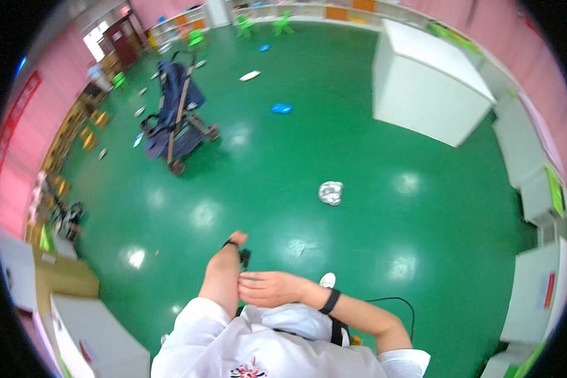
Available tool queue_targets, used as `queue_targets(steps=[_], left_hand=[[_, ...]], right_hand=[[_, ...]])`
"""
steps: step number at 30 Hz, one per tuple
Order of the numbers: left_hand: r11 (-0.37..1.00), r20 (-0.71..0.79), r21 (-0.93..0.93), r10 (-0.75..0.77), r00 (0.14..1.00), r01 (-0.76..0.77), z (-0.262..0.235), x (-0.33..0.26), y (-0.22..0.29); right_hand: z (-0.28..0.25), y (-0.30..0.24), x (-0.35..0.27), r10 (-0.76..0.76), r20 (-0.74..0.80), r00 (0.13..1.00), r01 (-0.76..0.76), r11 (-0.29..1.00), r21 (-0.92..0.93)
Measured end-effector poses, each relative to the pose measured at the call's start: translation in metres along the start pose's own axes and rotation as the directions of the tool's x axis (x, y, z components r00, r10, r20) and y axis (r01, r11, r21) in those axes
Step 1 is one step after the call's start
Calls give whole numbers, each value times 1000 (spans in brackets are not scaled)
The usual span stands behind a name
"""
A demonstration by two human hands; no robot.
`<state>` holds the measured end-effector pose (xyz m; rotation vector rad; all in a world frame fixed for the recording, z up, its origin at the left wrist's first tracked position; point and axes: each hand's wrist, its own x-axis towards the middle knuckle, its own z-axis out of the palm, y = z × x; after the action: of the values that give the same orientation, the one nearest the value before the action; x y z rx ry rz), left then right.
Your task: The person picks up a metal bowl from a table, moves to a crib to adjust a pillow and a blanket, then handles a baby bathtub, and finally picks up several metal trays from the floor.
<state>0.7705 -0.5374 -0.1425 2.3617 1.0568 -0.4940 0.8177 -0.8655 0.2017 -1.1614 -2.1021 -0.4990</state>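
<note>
Left to right: a folded dark-blue stroller (176,116) stood on the green floor (252,157), out of reach. Left hand (239,238) was extended ahead, foreshortened; could not tell whether its fingers were open or closed. A small dark object (245,258) sat by the left wrist, kind unclear. Right hand (269,289) lay across the body, fingers loosely extended, tips against the left forearm (223,277), not closed on anything visible. A blue packet (281,108) and a silvery bundle (331,193) lay on the floor, untouched.

Progress (judgement): adjustment at the left arm seemed under way, completion not determinable; floor items not yet taken up.

Writing: red wall banner (14,123), marks blurred; shirt emblem (248,371), colourful, cut off; red label (549,290) at right, too small. No brand legible.
</note>
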Motion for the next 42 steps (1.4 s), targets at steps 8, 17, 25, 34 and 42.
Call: queue_targets(steps=[8,17,25,34,42], left_hand=[[999,81,-22,-48,996,50,-4,42,176],[959,-14,-229,-176,984,168,12,123,237],[911,126,-348,-189,974,222,3,170,278],[531,-13,-814,-424,906,237,51,180,239],[578,111,-666,-547,830,471,195,78,210]], right_hand=[[-51,116,-50,-95,-96,991,102,992,72],[-59,235,-71,-258,-82,963,268,952,148],[-38,332,-146,-30,346,938,-33,984,175],[-10,427,-398,553,792,260,-730,649,-213],[42,413,-655,336,790,-513,-753,267,-602]])
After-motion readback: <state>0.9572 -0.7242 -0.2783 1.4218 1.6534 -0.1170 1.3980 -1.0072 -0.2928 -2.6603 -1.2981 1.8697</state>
